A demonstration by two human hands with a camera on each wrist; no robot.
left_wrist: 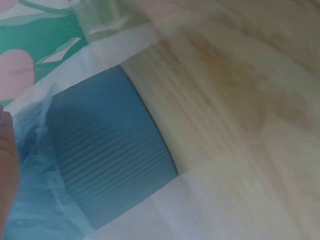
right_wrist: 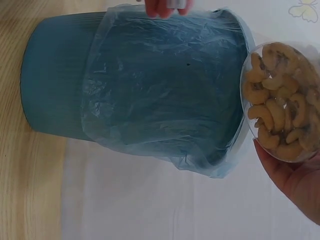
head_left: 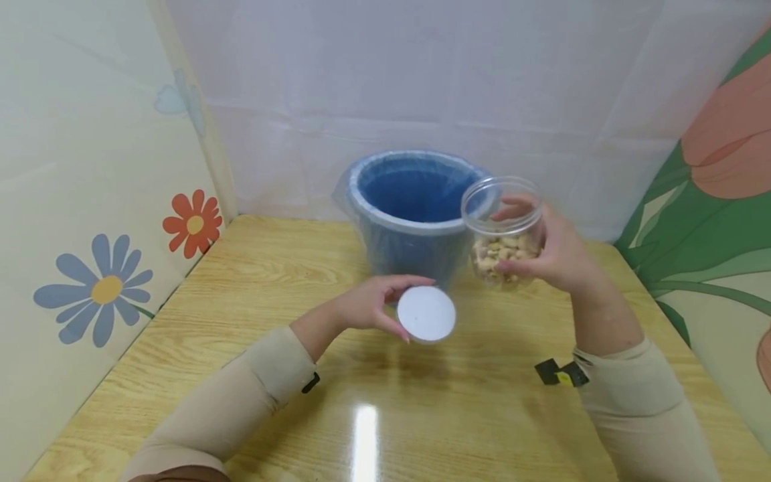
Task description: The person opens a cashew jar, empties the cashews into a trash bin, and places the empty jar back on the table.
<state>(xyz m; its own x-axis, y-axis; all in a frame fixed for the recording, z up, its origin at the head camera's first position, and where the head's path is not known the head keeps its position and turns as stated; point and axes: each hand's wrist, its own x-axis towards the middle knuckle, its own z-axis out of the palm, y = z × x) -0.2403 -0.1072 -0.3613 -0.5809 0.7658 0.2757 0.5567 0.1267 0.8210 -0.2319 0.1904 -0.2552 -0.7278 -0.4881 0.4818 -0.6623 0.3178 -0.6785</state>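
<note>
My left hand (head_left: 366, 302) pinches a round white lid (head_left: 426, 314) by its edge, its flat face towards the head camera. In my right hand (head_left: 563, 251) is a clear plastic jar (head_left: 506, 231), uncovered and partly filled with cashews (head_left: 504, 256); the fingers curl round its far side and the thumb lies on the near side. The jar is raised beside the right rim of a blue bin (head_left: 415, 224), overlapping it in the head view. From the right wrist, cashews (right_wrist: 280, 105) show through the jar's base. Only a strip of finger (left_wrist: 7, 165) appears in the left wrist view.
A thin clear bag (right_wrist: 145, 85) lines the bin and hangs over its outside. The bin stands on a wood-grain table (head_left: 271, 261) against a white sheet (head_left: 337, 67). Flower-printed panels (head_left: 66, 181) flank the table on both sides.
</note>
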